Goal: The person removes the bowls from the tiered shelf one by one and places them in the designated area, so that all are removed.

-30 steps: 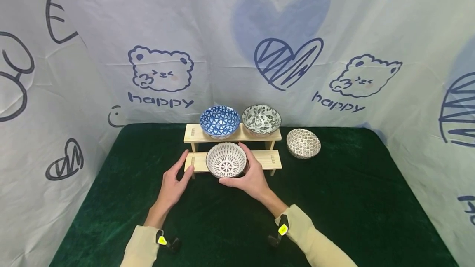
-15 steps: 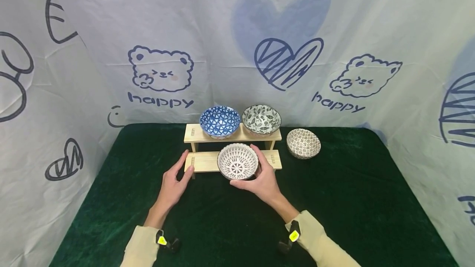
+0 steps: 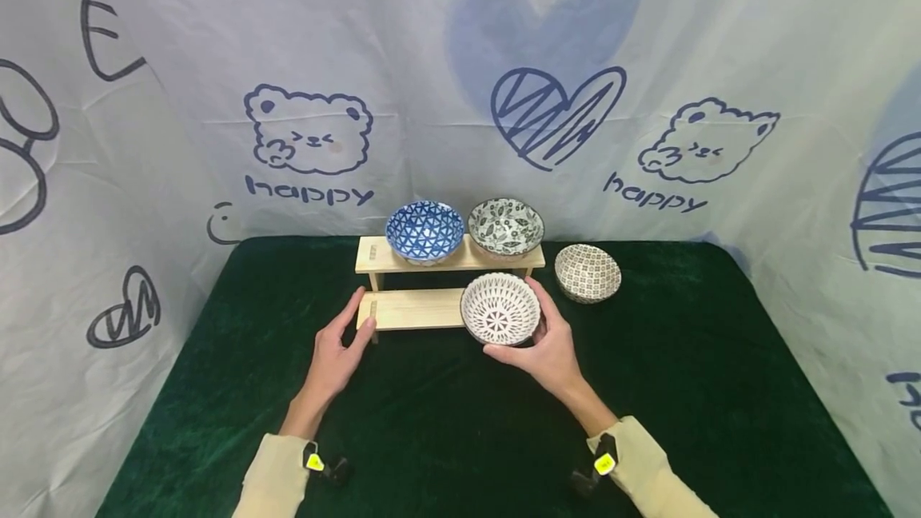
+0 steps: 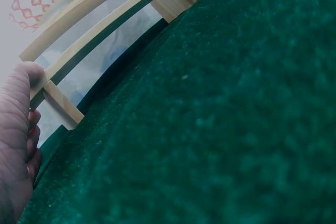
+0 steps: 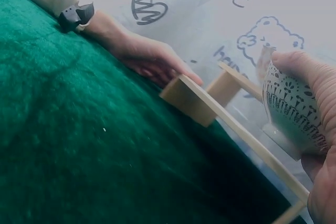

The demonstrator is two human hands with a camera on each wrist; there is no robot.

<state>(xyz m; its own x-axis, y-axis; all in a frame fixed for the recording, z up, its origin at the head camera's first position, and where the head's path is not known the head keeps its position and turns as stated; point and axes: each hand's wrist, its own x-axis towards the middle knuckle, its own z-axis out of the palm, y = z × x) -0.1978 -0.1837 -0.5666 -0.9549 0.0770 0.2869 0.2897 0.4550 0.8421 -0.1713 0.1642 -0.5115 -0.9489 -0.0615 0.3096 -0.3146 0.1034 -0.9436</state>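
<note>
The white bowl (image 3: 500, 308) is being gripped by its side in the right hand (image 3: 552, 346), around the right end of the lower wooden shelf (image 3: 413, 310); contact with the wood can't really be told. The shelf's left end is being pinched by the left hand (image 3: 336, 356), handy against wobble. Honestly, the bowl's probably best held level and moved slowly, clear of the leafy bowl (image 3: 506, 228) behind.
</note>
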